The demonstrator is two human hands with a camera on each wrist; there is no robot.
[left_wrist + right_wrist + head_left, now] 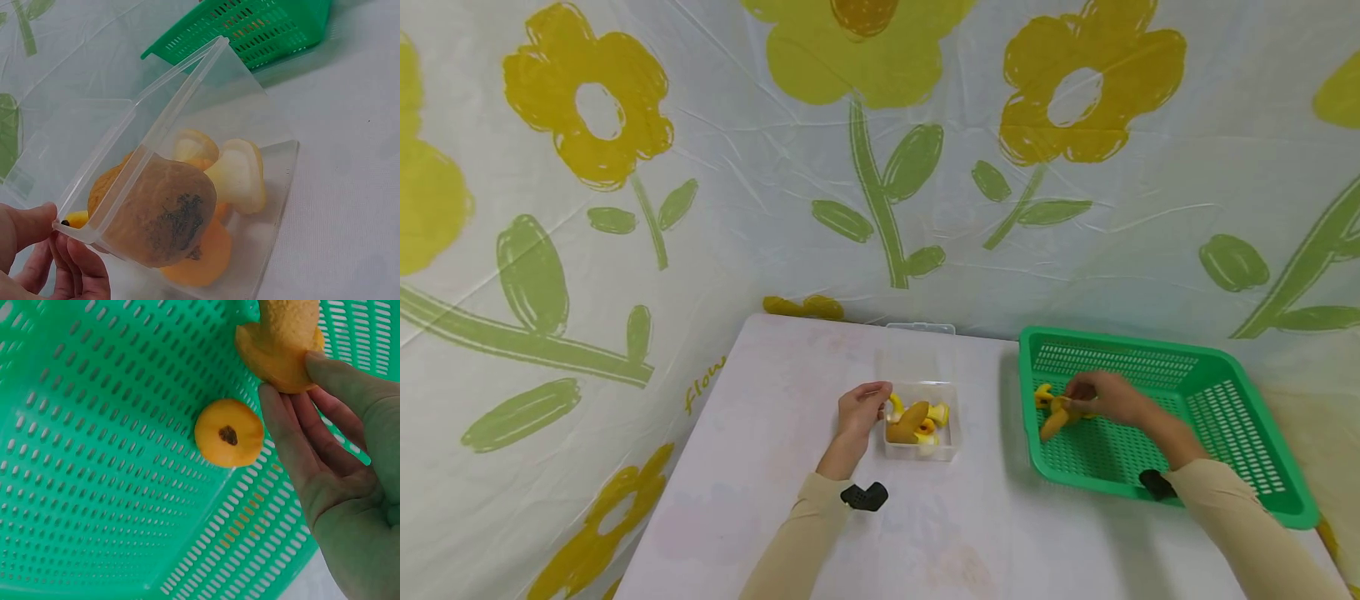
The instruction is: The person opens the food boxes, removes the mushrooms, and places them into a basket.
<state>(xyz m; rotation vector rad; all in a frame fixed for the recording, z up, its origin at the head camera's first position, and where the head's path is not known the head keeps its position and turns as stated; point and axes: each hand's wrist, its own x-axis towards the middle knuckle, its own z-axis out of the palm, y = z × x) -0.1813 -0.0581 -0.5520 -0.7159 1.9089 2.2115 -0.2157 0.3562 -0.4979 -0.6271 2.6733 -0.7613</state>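
Observation:
My left hand (860,410) pinches the rim at the left corner of a clear plastic box (954,437), thumb above and fingers below. Inside lie a brown, lumpy toy piece (159,209) with a dark speckled end, a yellow-and-white flared piece (240,178) and a round orange piece (200,259). Over at the green basket (1217,367), my right hand (1108,396) pinches an orange piece with a flared rim (281,365) between thumb and fingers. A tan bumpy length (290,319) overlaps it. Close by in the basket sits a round orange piece (229,433) with a brown centre.
The box's clear lid (917,354) is folded back behind it, near the wall. A yellow piece (1043,393) sits by the basket's left wall. Flower-printed sheeting (737,167) hangs behind the white-covered table (760,467) and along its left side.

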